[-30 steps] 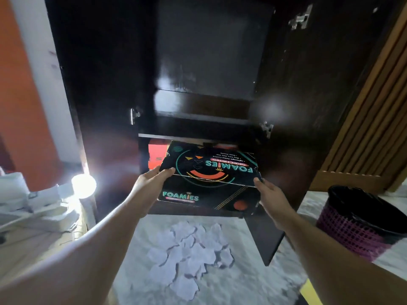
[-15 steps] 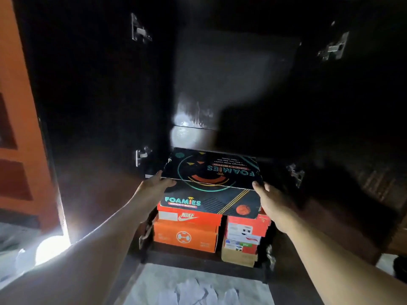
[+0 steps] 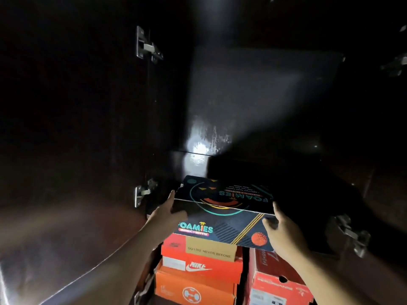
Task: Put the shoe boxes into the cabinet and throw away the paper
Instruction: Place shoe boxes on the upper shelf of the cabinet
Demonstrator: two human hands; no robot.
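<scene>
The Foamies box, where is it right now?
In the head view, the Foamies box sits low and centre inside the dark cabinet, held between the left hand and right hand, above the orange Nike box.

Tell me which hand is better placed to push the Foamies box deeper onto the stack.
Probably the right hand: it wraps the Foamies box's near right corner, behind its front face, so it can shove inward. The left hand lies along the left end, better for steering. The box rests on the orange Nike box stack.
</scene>
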